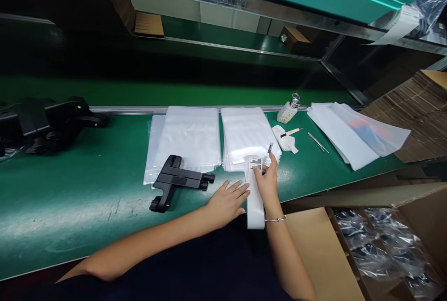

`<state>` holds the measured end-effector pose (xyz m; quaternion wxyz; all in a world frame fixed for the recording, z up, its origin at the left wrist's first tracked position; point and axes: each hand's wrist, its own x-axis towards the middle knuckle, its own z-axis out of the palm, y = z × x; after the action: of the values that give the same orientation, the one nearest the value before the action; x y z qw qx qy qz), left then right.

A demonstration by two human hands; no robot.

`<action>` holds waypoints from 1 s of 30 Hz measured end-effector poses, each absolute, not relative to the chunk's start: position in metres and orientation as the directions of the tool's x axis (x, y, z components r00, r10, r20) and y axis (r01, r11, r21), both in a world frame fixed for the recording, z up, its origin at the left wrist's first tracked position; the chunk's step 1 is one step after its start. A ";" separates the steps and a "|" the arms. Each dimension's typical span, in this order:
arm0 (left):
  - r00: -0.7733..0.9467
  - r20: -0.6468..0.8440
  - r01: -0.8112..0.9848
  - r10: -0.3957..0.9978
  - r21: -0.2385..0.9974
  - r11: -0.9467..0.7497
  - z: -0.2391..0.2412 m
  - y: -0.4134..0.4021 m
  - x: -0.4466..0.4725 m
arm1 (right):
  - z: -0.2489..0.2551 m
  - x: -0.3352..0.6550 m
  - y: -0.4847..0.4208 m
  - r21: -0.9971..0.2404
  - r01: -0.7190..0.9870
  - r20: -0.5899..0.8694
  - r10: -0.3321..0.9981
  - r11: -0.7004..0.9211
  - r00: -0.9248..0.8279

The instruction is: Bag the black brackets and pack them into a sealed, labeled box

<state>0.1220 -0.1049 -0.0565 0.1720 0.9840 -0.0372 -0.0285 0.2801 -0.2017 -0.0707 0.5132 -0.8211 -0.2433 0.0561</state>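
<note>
A white strip of labels (256, 212) hangs over the table's front edge, with a few dark-printed labels near its top. My right hand (267, 183) pinches that strip, thumb on its front near the printed labels. At the raised index fingertip of the same hand is a small grey printed label (270, 147). My left hand (225, 204) lies flat with fingers stretched out, its fingertips beside the strip's left edge; it holds nothing. To its left lies a black plastic bracket (181, 179) with knobs, partly over a stack of clear plastic bags (192, 138).
A second bag stack (246, 133) lies behind my right hand. Further right are a glass bottle (288, 111), a small knife (291, 132) on white tissue, tweezers (317, 142) and white sheets (344, 135). Black parts (45, 124) lie left. An open carton (323, 249) stands below right.
</note>
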 end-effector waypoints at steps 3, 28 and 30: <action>0.996 -0.041 -0.057 -0.075 0.331 -0.942 -0.061 -0.105 0.124 | -0.072 0.277 -0.199 -0.908 0.268 0.099 0.456 -0.323 0.885; 0.770 0.038 0.465 0.637 0.651 -0.600 -0.048 -0.003 0.023 | -0.023 0.172 -0.116 -0.914 0.325 -0.024 0.831 -0.243 0.556; 0.759 0.042 0.461 0.650 0.671 -0.582 -0.047 -0.012 0.024 | -0.029 0.169 -0.112 -0.905 0.320 -0.058 0.827 -0.280 0.559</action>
<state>0.0244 -0.0118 -0.0467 0.3305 0.8777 0.3162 0.1429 0.1687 -0.1121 -0.0289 0.4631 -0.7516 -0.3817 0.2737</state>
